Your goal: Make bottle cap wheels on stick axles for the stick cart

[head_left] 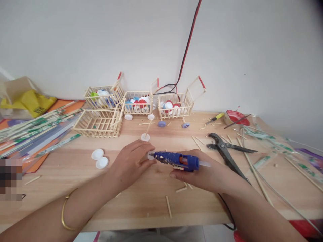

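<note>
Right hand (202, 175) — flecked glue gun (165, 157); left hand (130, 162) — round cap (150, 155)

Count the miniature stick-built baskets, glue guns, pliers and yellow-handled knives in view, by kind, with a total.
Miniature stick-built baskets: 4
Glue gun: 1
Pliers: 1
Yellow-handled knife: 1
Total: 7

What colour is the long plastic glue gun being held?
The long plastic glue gun is mostly blue, best seen in the head view.
</note>
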`<control>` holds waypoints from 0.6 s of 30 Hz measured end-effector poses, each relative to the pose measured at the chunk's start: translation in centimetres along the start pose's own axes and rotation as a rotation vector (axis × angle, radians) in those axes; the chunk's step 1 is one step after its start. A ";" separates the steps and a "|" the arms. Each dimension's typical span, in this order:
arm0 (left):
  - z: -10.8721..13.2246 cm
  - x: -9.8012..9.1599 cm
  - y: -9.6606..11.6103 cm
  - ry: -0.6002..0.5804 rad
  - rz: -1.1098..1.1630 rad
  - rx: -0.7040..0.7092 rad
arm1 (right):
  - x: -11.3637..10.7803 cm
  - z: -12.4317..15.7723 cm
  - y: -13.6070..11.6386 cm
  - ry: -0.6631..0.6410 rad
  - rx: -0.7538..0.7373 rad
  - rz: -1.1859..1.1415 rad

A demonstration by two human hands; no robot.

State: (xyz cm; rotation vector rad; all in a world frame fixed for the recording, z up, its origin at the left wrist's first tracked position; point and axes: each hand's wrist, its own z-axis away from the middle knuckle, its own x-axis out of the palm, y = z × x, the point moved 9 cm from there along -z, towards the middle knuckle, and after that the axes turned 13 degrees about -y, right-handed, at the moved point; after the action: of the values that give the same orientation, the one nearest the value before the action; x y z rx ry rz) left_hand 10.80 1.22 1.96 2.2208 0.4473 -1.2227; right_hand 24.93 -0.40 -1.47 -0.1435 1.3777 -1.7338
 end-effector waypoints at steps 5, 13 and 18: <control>0.0 0.2 -0.3 -0.030 0.034 -0.008 | 0.0 0.0 0.1 -0.010 0.016 0.042; 0.0 0.2 -0.3 -0.023 0.042 -0.008 | 0.1 0.0 -0.1 -0.021 -0.007 0.040; 0.1 0.2 -0.1 0.005 0.017 0.018 | 0.0 -0.1 0.4 -0.002 0.020 0.034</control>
State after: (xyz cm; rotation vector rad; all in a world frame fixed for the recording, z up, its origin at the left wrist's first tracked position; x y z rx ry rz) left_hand 10.74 1.28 1.74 2.2392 0.4195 -1.2172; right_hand 25.09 -0.35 -1.85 -0.1098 1.3536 -1.7182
